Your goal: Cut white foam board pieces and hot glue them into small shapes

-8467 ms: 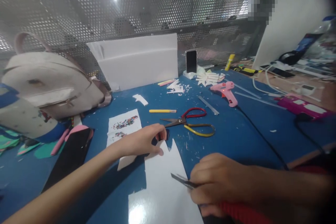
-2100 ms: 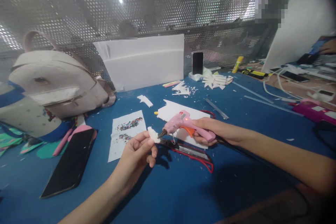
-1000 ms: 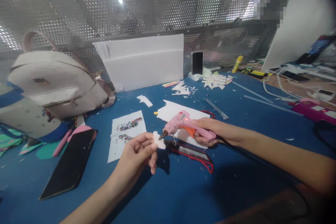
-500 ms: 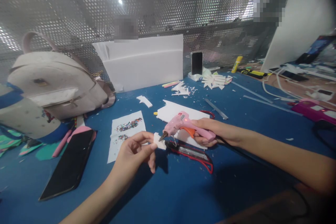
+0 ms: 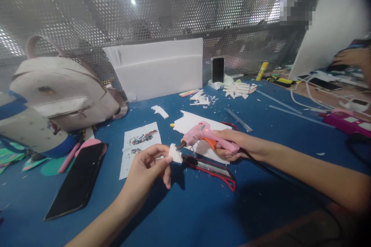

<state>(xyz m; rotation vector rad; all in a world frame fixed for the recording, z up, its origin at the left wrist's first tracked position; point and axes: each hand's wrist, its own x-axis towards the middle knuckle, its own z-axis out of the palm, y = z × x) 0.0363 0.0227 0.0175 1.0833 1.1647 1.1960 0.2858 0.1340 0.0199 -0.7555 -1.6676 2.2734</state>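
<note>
My left hand (image 5: 150, 166) pinches a small white foam piece (image 5: 175, 154) between thumb and fingers, just above the blue table (image 5: 203, 208). My right hand (image 5: 234, 144) grips a pink glue gun (image 5: 203, 135) with an orange trigger. Its dark nozzle points left and sits just above the foam piece. A red box cutter (image 5: 211, 168) lies on the table right below the gun. A white foam sheet (image 5: 197, 125) lies under and behind the gun.
A black phone (image 5: 77, 179) lies at the left, beside a paper with glitter (image 5: 139, 144). A pale backpack (image 5: 58, 88) and a white foam board (image 5: 156, 65) stand behind. White scraps (image 5: 236, 88), an upright phone (image 5: 218, 69), cables and a magenta device (image 5: 344, 121) lie to the right.
Since the oldest frame my right hand swapped the cutter for the glue gun and my left hand picked up the foam piece. Over the last second the nozzle lifted slightly off the piece.
</note>
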